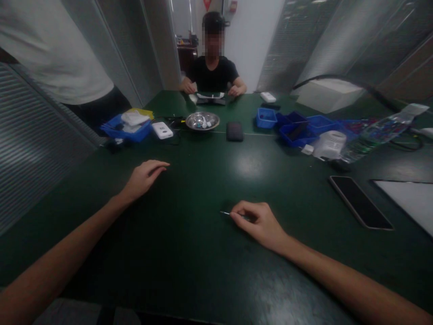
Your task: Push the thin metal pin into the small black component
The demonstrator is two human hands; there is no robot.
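Observation:
My right hand [259, 223] rests on the dark green table [203, 189] near the middle, fingers pinched round a thin metal pin-like tool [225, 213] whose tip pokes out to the left. My left hand [145, 177] lies palm down on the table further left and back, fingers loosely stretched forward, holding nothing. A round metal dish [202, 121] with small parts stands further back, and a small dark case [234, 131] lies to its right.
A black phone [360, 208] and a white sheet [409, 198] lie at the right. Blue trays [297, 128], a white tape roll [329, 143] and a plastic bag [382, 131] crowd the back right. A blue tray [126, 126] and a white device [162, 130] sit back left. Another person [213, 72] sits opposite; someone in white [50, 49] stands left.

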